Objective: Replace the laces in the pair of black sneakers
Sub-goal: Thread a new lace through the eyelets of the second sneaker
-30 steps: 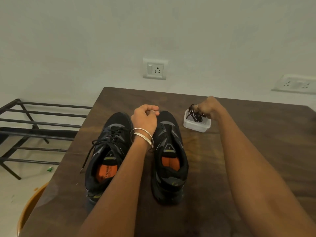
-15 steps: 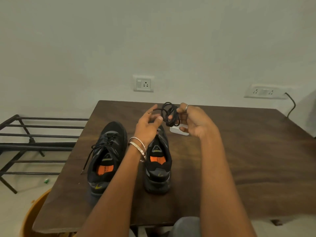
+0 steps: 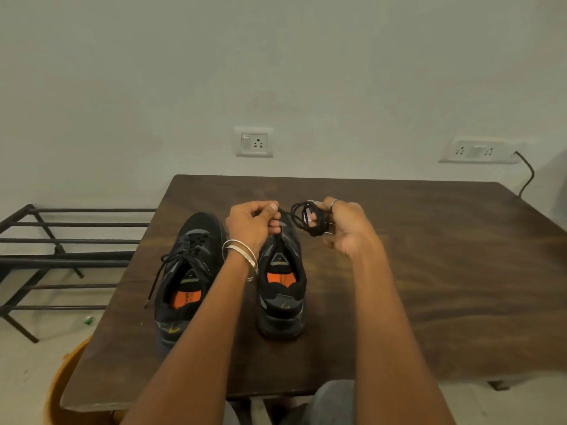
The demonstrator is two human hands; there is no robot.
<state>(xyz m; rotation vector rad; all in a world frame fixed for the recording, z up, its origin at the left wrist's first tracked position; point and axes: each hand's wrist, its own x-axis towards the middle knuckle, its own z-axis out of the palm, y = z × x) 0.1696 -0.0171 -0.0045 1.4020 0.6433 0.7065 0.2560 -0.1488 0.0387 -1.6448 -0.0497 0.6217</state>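
Holding black lace bundle (image 3: 310,220) between both hands, insole writing unreadable

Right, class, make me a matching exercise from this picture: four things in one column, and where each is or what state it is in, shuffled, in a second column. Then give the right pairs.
Things
1. left shoe
2. right shoe
3. bundle of black lace
4. wall socket

States or places
A. held up between both hands
B. on the wall behind the table
C. on the table with no lace in it
D. on the table, laced, one lace end trailing towards the table edge

Pairs: 1-D, 2-C, 3-A, 4-B
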